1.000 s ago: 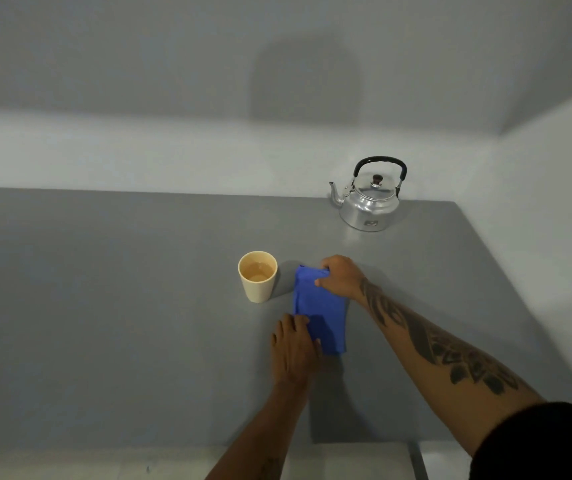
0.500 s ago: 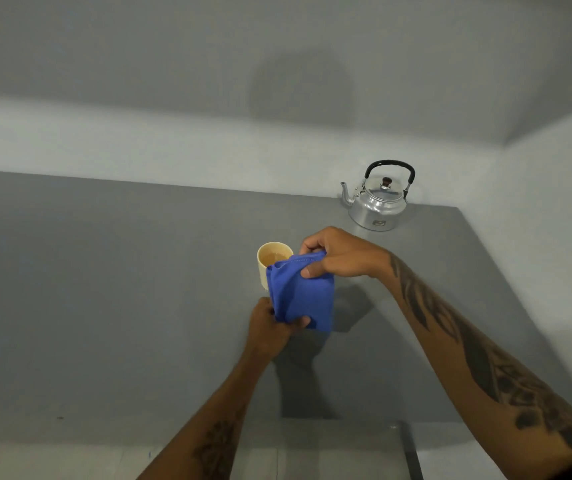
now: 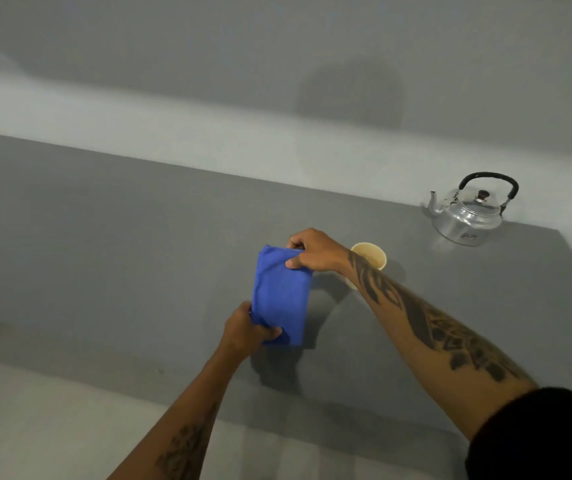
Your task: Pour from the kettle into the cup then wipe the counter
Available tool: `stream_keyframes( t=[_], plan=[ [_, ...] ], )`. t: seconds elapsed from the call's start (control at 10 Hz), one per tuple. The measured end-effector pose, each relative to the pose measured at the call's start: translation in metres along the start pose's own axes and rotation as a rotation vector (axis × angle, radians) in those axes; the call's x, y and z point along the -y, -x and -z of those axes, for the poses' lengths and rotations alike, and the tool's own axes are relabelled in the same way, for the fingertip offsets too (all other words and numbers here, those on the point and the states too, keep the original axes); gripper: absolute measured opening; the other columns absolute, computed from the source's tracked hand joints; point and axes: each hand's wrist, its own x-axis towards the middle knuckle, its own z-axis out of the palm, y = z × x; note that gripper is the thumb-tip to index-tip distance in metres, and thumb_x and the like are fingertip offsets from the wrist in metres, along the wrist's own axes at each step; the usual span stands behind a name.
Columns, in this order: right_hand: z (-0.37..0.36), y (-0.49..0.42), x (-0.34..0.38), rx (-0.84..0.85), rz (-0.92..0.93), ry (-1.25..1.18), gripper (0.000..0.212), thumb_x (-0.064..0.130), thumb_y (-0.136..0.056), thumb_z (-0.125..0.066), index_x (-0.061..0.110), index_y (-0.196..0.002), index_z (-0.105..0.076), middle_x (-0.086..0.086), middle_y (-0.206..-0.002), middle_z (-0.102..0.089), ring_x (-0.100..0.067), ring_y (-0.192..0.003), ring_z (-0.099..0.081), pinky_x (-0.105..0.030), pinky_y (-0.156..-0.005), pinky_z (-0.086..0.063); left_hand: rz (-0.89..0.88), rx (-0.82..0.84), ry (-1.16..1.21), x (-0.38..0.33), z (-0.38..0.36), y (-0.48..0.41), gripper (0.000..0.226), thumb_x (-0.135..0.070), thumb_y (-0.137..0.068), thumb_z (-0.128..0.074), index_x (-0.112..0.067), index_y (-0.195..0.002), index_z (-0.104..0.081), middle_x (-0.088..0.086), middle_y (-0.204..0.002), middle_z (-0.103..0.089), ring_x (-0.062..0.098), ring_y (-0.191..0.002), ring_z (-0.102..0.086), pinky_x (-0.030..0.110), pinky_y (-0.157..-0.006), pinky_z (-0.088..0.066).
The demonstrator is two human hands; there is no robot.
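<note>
Across the lower two thirds of the view, a grey desk (image 3: 104, 244) runs up to a pale wall, carrying everything in sight. Above its middle a folded blue cloth (image 3: 279, 296) is held clear of the surface, its shadow falling on the desk toward 5 o'clock. The right hand (image 3: 315, 252) has its grip pinched on the cloth's far edge at 12 o'clock, thumb underneath and fingers over the top. The left hand (image 3: 244, 329) has its grip closed around the near corner at 7 o'clock. A metal kettle (image 3: 466, 216) with a black handle stands upright near the desk's far right corner, at 2 o'clock from the cloth, spout pointing left. A beige cup (image 3: 371, 256) stands upright just behind the right wrist, at 3 o'clock from the cloth, partly hidden by the forearm.
</note>
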Motion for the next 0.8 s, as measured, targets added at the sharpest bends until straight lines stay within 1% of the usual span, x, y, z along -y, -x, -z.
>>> stream_keyframes(
  t=[0.1, 0.2, 0.3, 0.4, 0.5, 0.6, 0.7, 0.8],
  plan=[
    [-0.029, -0.026, -0.005, -0.008, -0.081, 0.095, 0.009, 0.011, -0.077, -0.069, 0.008, -0.076, -0.06, -0.008, -0.082, -0.057, -0.02, -0.08, -0.052, -0.027, -0.062, -0.038, 0.088, -0.027, -0.058, 0.006, 0.003, -0.007, 0.071, -0.014, -0.068, -0.083, -0.004, -0.126, -0.044, 0.016, -0.12, -0.06, 0.034, -0.105, -0.061, 0.041, -0.088, -0.053],
    [-0.048, -0.043, -0.012, -0.014, -0.192, 0.138, 0.017, 0.014, -0.077, -0.068, 0.016, -0.07, -0.053, -0.007, -0.086, -0.055, -0.022, -0.082, -0.052, -0.029, -0.069, -0.039, 0.058, -0.044, -0.141, 0.006, 0.0, -0.01, 0.073, -0.011, -0.07, -0.079, -0.004, -0.129, -0.037, 0.018, -0.125, -0.058, 0.036, -0.11, -0.059, 0.038, -0.086, -0.05],
    [-0.062, -0.055, -0.021, -0.037, -0.266, 0.156, 0.01, 0.017, -0.079, -0.065, 0.02, -0.084, -0.056, -0.008, -0.097, -0.06, -0.027, -0.089, -0.058, -0.03, -0.073, -0.04, 0.027, -0.076, -0.232, 0.006, -0.004, -0.012, 0.065, -0.009, -0.071, -0.075, -0.005, -0.124, -0.038, 0.017, -0.125, -0.055, 0.037, -0.109, -0.058, 0.04, -0.084, -0.05],
    [-0.07, -0.062, -0.027, -0.04, -0.294, 0.2, 0.017, 0.019, -0.081, -0.06, 0.015, -0.098, -0.06, -0.011, -0.116, -0.062, -0.032, -0.105, -0.059, -0.033, -0.08, -0.044, 0.027, -0.082, -0.407, 0.005, -0.006, -0.007, 0.067, -0.022, -0.071, -0.076, -0.009, -0.125, -0.037, 0.013, -0.125, -0.049, 0.036, -0.109, -0.057, 0.04, -0.083, -0.048],
    [-0.077, -0.062, -0.031, -0.135, -0.247, 0.333, 0.027, 0.014, -0.08, -0.052, 0.013, -0.106, -0.058, -0.012, -0.125, -0.053, -0.035, -0.117, -0.047, -0.044, -0.097, -0.043, -0.073, -0.222, -0.695, 0.005, -0.002, -0.001, 0.07, -0.038, -0.066, -0.076, -0.015, -0.122, -0.041, 0.009, -0.122, -0.044, 0.03, -0.11, -0.05, 0.037, -0.089, -0.045],
    [-0.085, -0.059, -0.021, -0.167, -0.108, 0.253, 0.026, 0.004, -0.073, -0.051, 0.011, -0.096, -0.061, -0.015, -0.114, -0.054, -0.035, -0.109, -0.05, -0.043, -0.092, -0.045, -0.258, -0.144, -0.752, 0.006, 0.0, -0.002, 0.05, -0.027, -0.075, -0.068, -0.016, -0.119, -0.046, 0.008, -0.122, -0.048, 0.028, -0.107, -0.051, 0.035, -0.088, -0.045],
    [-0.095, -0.056, -0.015, 0.033, -0.047, 0.237, 0.025, 0.0, -0.078, -0.048, -0.002, -0.095, -0.065, -0.023, -0.11, -0.065, -0.038, -0.105, -0.059, -0.04, -0.09, -0.048, -0.29, 0.014, -0.772, 0.004, -0.002, 0.001, 0.032, -0.018, -0.083, -0.058, -0.016, -0.115, -0.05, 0.009, -0.121, -0.054, 0.03, -0.106, -0.056, 0.036, -0.089, -0.046],
    [-0.088, -0.056, -0.01, 0.028, -0.075, 0.199, 0.026, -0.001, -0.079, -0.05, -0.002, -0.097, -0.067, -0.022, -0.112, -0.067, -0.036, -0.108, -0.059, -0.037, -0.091, -0.045, -0.317, -0.018, -0.764, -0.014, 0.004, -0.005, 0.028, -0.019, -0.085, -0.054, -0.017, -0.113, -0.054, 0.008, -0.119, -0.056, 0.031, -0.106, -0.058, 0.038, -0.089, -0.047]
  ],
)
